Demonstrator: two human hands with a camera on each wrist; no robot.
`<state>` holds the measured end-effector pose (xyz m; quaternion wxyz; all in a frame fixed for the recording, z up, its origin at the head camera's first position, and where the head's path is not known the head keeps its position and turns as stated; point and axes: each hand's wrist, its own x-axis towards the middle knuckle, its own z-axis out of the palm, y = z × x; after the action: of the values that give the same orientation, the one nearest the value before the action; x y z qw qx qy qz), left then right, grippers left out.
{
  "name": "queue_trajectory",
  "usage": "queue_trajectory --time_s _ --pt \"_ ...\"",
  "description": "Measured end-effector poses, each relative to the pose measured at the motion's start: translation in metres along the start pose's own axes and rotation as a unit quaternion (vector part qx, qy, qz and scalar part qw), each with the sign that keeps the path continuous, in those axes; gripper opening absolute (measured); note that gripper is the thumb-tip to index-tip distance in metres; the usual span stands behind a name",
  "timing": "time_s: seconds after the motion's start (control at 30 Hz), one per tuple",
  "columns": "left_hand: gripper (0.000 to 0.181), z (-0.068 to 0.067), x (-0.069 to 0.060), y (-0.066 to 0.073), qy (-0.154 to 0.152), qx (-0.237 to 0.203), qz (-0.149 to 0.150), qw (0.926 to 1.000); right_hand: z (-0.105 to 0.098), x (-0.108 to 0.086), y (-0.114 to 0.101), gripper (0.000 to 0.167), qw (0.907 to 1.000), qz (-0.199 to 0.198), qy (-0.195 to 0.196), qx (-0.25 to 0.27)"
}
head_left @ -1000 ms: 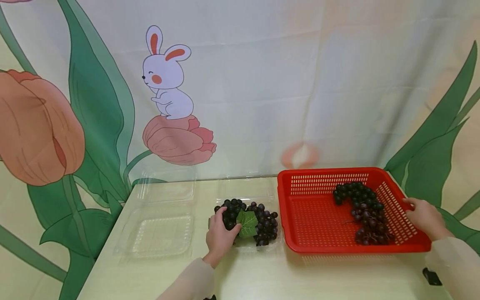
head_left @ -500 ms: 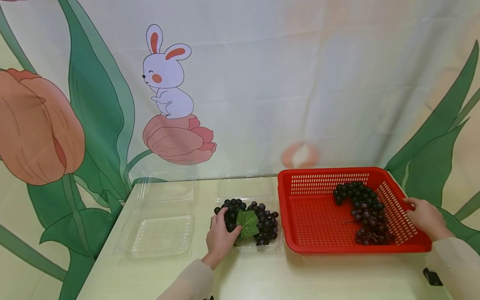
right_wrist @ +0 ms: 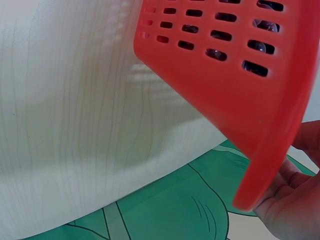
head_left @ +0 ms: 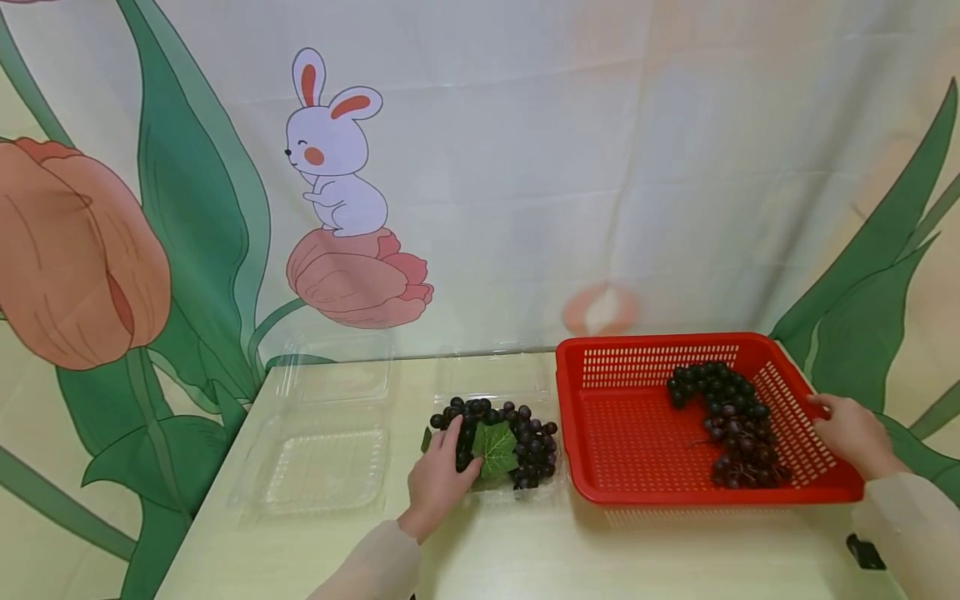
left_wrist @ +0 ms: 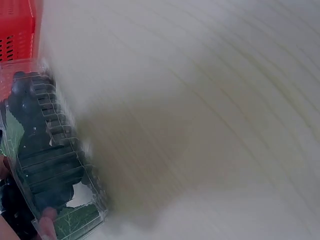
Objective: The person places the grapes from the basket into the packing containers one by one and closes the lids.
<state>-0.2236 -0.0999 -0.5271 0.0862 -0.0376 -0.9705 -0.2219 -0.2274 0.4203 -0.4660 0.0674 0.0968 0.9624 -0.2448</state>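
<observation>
Dark grapes [head_left: 534, 446] with a green leaf [head_left: 495, 450] fill a clear plastic clamshell box [left_wrist: 52, 145] on the table. My left hand [head_left: 437, 479] lies over the left part of these grapes, thumb by the leaf and index finger across the berries. In the left wrist view, a fingertip [left_wrist: 47, 220] shows through the box wall; the other fingers are mostly hidden. At the right, my right hand [head_left: 855, 433] grips the rim of a red plastic basket [head_left: 622, 492]. Inside the basket lie green-black grapes [head_left: 716, 387] and reddish-purple grapes [head_left: 750, 458].
Left of the filled box stands another clear clamshell box [head_left: 326, 467], its lid [head_left: 337, 371] raised at the back. The filled box's lid [head_left: 491, 375] also stands up behind it. A printed cloth [head_left: 510, 208] hangs along the table's back edge.
My left hand has shifted slightly left and toward me, and the grapes under it have moved a little. A second leaf shows at the box's left side. The right hand keeps its place.
</observation>
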Motion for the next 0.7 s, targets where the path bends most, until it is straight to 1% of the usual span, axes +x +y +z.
queue_trajectory --time_s 0.17,0.23,0.43,0.57,0.63,0.7 --pt "0.069 0.000 -0.003 0.000 -0.001 0.037 0.016 0.9992 0.000 0.001 0.001 0.045 1.0000 0.000 -0.001 -0.001" --pt "0.068 -0.001 -0.003 -0.001 0.001 0.049 0.017 0.9986 0.000 0.002 0.002 0.045 1.0000 0.002 -0.001 -0.001" --pt "0.067 -0.004 -0.002 -0.005 0.021 0.077 0.024 0.9965 0.001 0.002 0.002 0.045 1.0000 0.003 0.001 0.007" --pt "0.070 -0.007 -0.001 -0.009 0.021 0.080 0.031 0.9961 0.003 0.001 0.002 0.044 0.9999 -0.007 0.011 0.009" --pt "0.072 -0.008 -0.001 -0.012 0.016 0.068 0.032 0.9970 0.003 0.001 0.002 0.044 0.9998 -0.009 0.012 0.009" --pt "0.072 -0.007 0.000 -0.014 0.018 0.048 0.029 0.9982 0.003 0.001 0.003 0.044 0.9999 -0.008 0.011 0.009"
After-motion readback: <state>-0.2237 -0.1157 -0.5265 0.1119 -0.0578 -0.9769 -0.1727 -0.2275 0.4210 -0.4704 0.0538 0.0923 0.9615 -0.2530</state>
